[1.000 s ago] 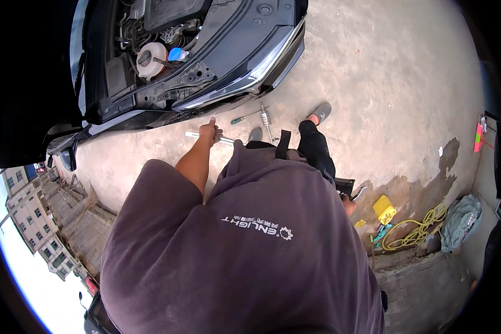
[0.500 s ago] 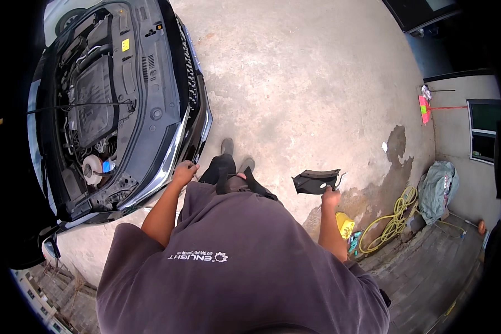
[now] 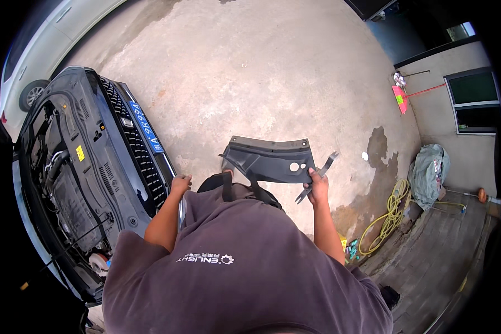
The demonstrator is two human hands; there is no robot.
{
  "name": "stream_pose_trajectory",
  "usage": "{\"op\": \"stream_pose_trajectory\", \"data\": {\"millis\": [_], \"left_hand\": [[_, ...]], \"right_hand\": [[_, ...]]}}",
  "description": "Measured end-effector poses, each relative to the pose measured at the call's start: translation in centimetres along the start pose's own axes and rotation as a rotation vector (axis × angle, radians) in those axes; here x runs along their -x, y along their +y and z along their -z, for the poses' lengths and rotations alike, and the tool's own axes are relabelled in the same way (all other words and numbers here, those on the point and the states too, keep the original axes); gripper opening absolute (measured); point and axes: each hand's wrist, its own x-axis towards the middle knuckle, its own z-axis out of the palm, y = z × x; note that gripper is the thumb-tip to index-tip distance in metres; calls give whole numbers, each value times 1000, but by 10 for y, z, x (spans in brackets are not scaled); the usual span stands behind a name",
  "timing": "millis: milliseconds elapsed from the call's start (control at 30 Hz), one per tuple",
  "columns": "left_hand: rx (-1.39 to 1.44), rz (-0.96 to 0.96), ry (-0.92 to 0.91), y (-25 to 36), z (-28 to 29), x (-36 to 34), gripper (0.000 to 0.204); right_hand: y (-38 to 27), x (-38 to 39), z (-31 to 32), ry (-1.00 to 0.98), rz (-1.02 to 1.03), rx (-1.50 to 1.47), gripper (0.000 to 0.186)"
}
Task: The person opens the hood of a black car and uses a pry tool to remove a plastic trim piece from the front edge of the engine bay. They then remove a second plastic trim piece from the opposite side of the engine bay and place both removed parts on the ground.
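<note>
A black moulded plastic car panel (image 3: pixel 270 160) with round holes near one end hangs from my right hand (image 3: pixel 318 188). Pinched in that same hand is a dark fork-ended pry tool (image 3: pixel 329 162), whose ends stick out on both sides of my fingers. My left hand (image 3: pixel 180 183) is low beside the front bumper of the dark car (image 3: pixel 145 183), its fingers curled together. Whether something small is in them is hidden, and so is whether they touch the car. The car's bonnet is up, with the engine bay (image 3: pixel 67 195) uncovered.
A white car (image 3: pixel 55 33) is parked beyond the dark one. Along the right wall are a coiled yellow hose (image 3: pixel 392 217), a grey-green covered bundle (image 3: pixel 428 175) and a pink dustpan (image 3: pixel 399 99). Small teal items (image 3: pixel 352 250) lie near my right forearm.
My view has turned, and the dark car sits lower left, showing its grille and plate. The panel has swung flat across my front, so its broad face and the pry tool show more fully.
</note>
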Motion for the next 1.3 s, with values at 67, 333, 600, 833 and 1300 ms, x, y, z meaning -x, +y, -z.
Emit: {"op": "stream_pose_trajectory", "data": {"millis": [67, 333, 600, 833, 1300], "left_hand": [[32, -61, -62, 93, -11, -43, 35], [370, -270, -330, 466, -82, -143, 52], [402, -118, -306, 646, -184, -227, 34], [490, -225, -217, 834, -192, -274, 31], [323, -271, -12, 1083, -211, -628, 28]], "right_hand": [[-46, -27, -13, -37, 32, -81, 10], [-160, -182, -22, -25, 74, -310, 20], [-279, -406, 1, -30, -38, -273, 18], [-438, -575, -26, -152, -149, 56, 21], [-556, -941, -196, -93, -440, 6, 21]]}}
